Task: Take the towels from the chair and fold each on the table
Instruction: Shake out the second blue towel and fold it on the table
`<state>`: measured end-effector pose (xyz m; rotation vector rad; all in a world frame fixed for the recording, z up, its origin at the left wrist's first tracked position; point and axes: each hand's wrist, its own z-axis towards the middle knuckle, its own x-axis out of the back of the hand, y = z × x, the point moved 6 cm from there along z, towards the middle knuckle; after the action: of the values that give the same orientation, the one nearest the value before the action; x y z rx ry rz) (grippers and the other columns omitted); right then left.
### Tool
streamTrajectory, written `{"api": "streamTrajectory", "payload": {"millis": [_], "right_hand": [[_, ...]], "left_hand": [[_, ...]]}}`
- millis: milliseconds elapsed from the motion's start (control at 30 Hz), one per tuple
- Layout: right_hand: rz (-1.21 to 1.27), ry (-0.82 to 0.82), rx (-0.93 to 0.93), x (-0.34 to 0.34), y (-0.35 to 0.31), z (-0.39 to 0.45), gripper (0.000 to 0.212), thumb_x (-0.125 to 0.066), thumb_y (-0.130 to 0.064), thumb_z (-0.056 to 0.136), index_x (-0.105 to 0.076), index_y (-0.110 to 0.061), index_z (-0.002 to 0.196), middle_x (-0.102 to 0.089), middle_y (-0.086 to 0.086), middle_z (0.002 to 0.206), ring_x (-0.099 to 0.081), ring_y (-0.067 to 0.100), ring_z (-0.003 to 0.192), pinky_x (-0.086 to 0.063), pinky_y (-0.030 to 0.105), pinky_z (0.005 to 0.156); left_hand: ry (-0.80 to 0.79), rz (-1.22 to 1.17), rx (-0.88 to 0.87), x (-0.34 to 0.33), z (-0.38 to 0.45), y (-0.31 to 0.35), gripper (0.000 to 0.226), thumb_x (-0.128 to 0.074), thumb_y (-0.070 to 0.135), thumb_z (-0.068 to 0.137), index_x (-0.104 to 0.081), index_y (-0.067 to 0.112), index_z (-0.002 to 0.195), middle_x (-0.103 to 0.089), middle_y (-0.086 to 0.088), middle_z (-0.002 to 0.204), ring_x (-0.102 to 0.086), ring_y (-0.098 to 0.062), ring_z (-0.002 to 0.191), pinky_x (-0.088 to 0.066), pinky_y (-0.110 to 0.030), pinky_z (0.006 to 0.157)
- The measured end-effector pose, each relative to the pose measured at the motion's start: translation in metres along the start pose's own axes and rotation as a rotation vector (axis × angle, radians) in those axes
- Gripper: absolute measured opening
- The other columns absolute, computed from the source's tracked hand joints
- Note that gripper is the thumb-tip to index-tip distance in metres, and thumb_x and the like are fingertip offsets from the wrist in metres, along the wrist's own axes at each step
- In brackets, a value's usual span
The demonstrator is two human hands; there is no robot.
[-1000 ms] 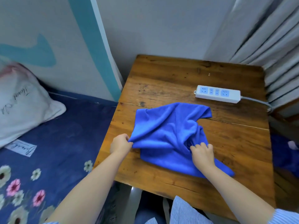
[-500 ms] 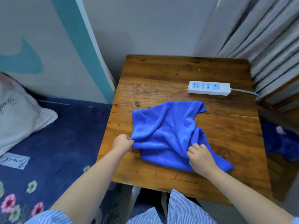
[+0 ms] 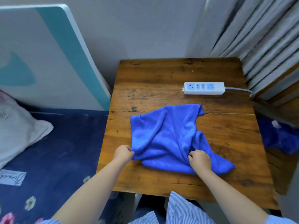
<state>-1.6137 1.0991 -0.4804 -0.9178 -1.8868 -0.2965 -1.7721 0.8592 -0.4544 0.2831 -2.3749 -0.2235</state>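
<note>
Left hand (image 3: pixel 123 153) pinches the near-left corner of the blue towel (image 3: pixel 168 136); right hand (image 3: pixel 199 160) grips a bunched fold at its near-right. Towel is soft microfiber, rumpled, lying mid wooden table (image 3: pixel 161 178), plank-grained and worn. Beyond it, apart, a white plastic power strip (image 3: pixel 204 88).

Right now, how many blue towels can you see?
2: one blue towel crumpled on the table, pinched by both hands; another blue cloth low at the right edge. More may be hidden.
</note>
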Motion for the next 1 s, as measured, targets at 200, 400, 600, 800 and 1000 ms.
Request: {"api": "streamTrajectory", "payload": {"millis": [200, 400, 600, 800, 1000], "right_hand": [[0.976, 0.380, -0.385, 0.049, 0.069, 0.014, 0.016, -0.057, -0.004, 0.087, -0.067, 0.008, 0.088, -0.062, 0.013, 0.067, -0.050, 0.023, 0.077, -0.040, 0.023, 0.058], [1.126, 0.222, -0.460, 0.083, 0.082, 0.021, 0.017, -0.053, 0.002, 0.086, -0.057, -0.004, 0.070, -0.041, 0.005, 0.057, -0.043, 0.003, 0.028, -0.023, 0.009, 0.027], [0.760, -0.003, -0.429, 0.065, 0.067, 0.019, 0.028, -0.050, 0.001, 0.085, -0.045, -0.007, 0.058, -0.036, 0.010, 0.054, -0.032, 0.020, 0.047, -0.022, 0.016, 0.031], [0.809, 0.131, -0.419, 0.061, 0.076, 0.021, 0.036, -0.054, -0.004, 0.088, -0.045, -0.010, 0.053, -0.044, 0.013, 0.064, -0.039, 0.023, 0.059, -0.027, 0.028, 0.050], [0.765, 0.153, -0.432, 0.067, 0.076, 0.022, 0.022, -0.056, -0.003, 0.084, -0.055, -0.010, 0.064, -0.053, 0.012, 0.068, -0.045, 0.024, 0.073, -0.032, 0.028, 0.060]], "left_hand": [[0.223, -0.125, 0.045, 0.044, 0.007, -0.008, 0.014, -0.053, 0.016, 0.091, -0.061, 0.007, 0.085, -0.060, -0.011, 0.091, -0.057, -0.030, 0.093, -0.038, -0.028, 0.070], [0.169, -0.129, 0.097, 0.048, 0.017, -0.011, 0.029, -0.046, 0.023, 0.097, -0.065, 0.001, 0.100, -0.065, -0.016, 0.107, -0.060, -0.032, 0.098, -0.045, -0.031, 0.077], [-0.131, -0.078, -0.005, -0.011, 0.011, 0.007, 0.033, -0.051, 0.029, 0.095, -0.053, 0.012, 0.067, -0.064, -0.017, 0.098, -0.063, -0.023, 0.065, -0.035, -0.023, 0.046], [-0.186, -0.240, 0.062, -0.061, 0.006, 0.012, 0.038, -0.055, 0.024, 0.093, -0.043, 0.015, 0.058, -0.055, 0.007, 0.037, -0.050, -0.005, 0.030, -0.030, -0.017, 0.035], [-0.158, -0.395, 0.150, -0.082, 0.002, 0.020, 0.037, -0.059, 0.018, 0.090, -0.048, 0.016, 0.055, -0.057, 0.004, 0.036, -0.057, -0.026, 0.069, -0.049, -0.027, 0.073]]}}
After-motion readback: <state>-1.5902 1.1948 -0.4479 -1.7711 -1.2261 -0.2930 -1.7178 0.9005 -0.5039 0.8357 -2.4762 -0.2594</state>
